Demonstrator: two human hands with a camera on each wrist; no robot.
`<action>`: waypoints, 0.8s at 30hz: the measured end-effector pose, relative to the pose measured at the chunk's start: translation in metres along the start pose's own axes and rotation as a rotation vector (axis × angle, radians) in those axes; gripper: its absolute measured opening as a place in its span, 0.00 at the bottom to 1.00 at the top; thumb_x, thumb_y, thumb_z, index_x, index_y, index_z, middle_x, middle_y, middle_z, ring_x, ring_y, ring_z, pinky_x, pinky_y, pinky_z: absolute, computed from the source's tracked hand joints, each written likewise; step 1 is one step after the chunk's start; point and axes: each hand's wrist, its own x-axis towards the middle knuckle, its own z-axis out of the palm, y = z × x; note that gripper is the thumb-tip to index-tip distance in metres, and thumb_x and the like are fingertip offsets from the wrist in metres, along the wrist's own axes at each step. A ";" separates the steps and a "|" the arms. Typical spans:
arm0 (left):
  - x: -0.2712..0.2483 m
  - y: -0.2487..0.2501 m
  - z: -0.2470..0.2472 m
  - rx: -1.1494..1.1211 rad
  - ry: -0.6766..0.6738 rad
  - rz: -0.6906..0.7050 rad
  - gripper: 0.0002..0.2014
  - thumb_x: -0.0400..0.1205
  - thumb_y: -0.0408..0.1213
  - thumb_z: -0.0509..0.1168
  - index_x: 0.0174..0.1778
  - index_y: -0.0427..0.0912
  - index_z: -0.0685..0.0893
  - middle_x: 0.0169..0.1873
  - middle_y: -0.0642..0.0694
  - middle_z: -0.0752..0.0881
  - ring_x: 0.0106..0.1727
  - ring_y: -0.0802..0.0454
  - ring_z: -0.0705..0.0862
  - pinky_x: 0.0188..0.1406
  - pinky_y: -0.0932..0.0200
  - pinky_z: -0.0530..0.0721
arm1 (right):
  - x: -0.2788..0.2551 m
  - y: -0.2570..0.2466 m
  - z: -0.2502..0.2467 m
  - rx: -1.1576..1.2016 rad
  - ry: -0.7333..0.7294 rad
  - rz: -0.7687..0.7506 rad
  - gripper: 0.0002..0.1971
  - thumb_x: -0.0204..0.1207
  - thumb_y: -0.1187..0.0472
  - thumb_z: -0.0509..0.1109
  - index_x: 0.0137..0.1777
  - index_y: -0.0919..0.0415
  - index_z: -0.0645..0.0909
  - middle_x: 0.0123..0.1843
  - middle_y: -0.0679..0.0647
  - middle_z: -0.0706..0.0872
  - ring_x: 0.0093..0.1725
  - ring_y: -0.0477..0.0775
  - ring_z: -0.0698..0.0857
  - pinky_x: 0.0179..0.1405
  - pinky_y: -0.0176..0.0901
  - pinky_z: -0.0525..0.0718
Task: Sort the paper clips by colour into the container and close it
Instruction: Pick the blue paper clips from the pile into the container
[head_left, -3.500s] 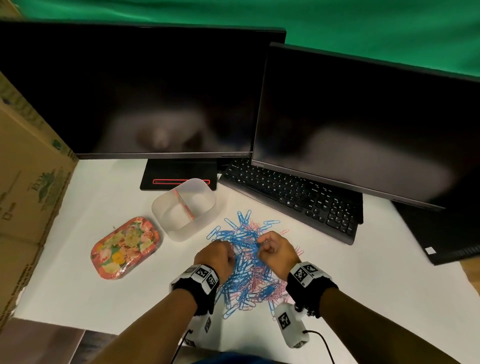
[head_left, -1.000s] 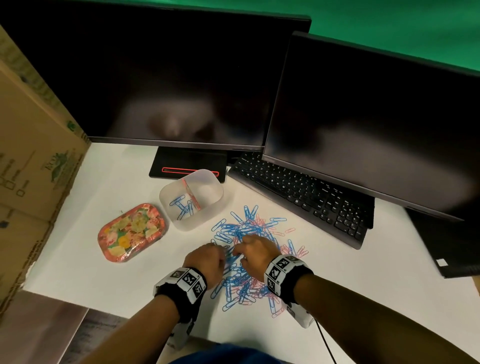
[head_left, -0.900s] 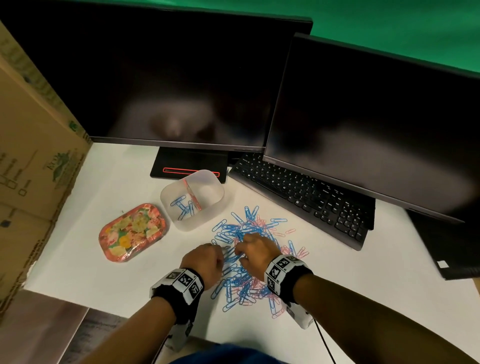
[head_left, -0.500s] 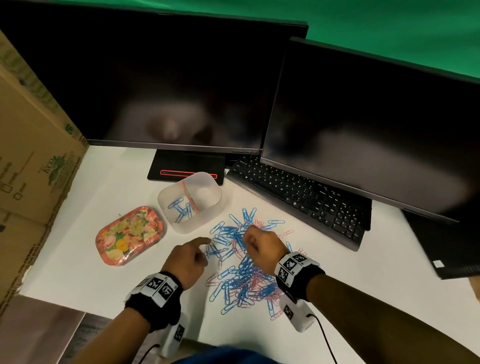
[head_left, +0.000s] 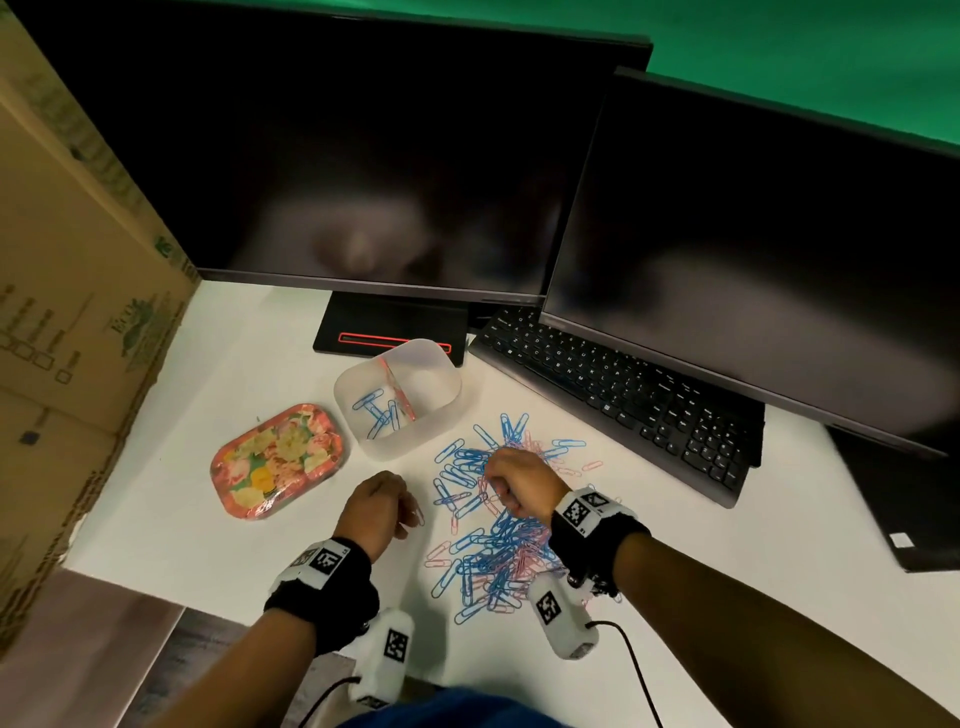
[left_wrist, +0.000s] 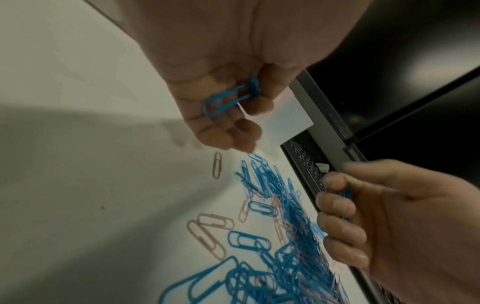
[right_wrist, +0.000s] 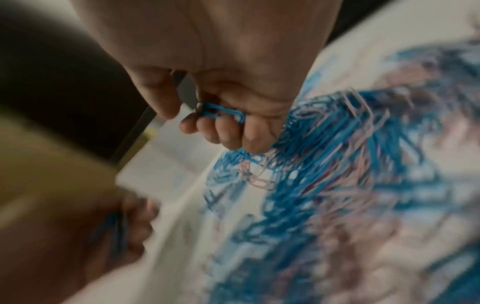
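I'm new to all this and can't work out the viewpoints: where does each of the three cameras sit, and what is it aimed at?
Head: worn on the head, looking down at the table, container, paper clip pile and monitors; both forearms and hands show.
Left wrist: looks along the left hand, whose fingers curl round blue clips; the right hand shows too.
Right wrist: blurred, looks along the right hand gripping blue clips.
Shared: all three show the pile; the wrist views each show both hands.

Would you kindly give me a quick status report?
Left hand and right hand each grip blue clips. Container open, blue clips one side. Nothing blocking.
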 end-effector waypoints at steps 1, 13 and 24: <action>-0.001 0.000 0.001 0.002 -0.024 -0.004 0.12 0.81 0.26 0.52 0.34 0.35 0.77 0.23 0.39 0.82 0.25 0.44 0.77 0.26 0.58 0.73 | 0.001 0.002 0.003 -0.213 -0.002 -0.057 0.11 0.80 0.56 0.62 0.37 0.57 0.77 0.34 0.56 0.80 0.30 0.51 0.76 0.29 0.44 0.74; 0.009 0.012 0.028 0.795 -0.132 0.325 0.02 0.75 0.42 0.68 0.40 0.51 0.81 0.32 0.51 0.85 0.40 0.48 0.83 0.41 0.60 0.80 | -0.011 0.016 0.046 -1.213 -0.142 -0.291 0.12 0.80 0.63 0.62 0.60 0.62 0.79 0.60 0.61 0.84 0.55 0.67 0.86 0.52 0.53 0.83; 0.026 0.013 0.039 1.102 -0.114 0.456 0.05 0.78 0.44 0.63 0.42 0.48 0.81 0.43 0.46 0.88 0.48 0.41 0.84 0.37 0.59 0.73 | -0.033 0.033 0.005 -0.884 0.053 -0.445 0.04 0.77 0.60 0.63 0.46 0.57 0.79 0.49 0.52 0.80 0.42 0.60 0.83 0.38 0.43 0.77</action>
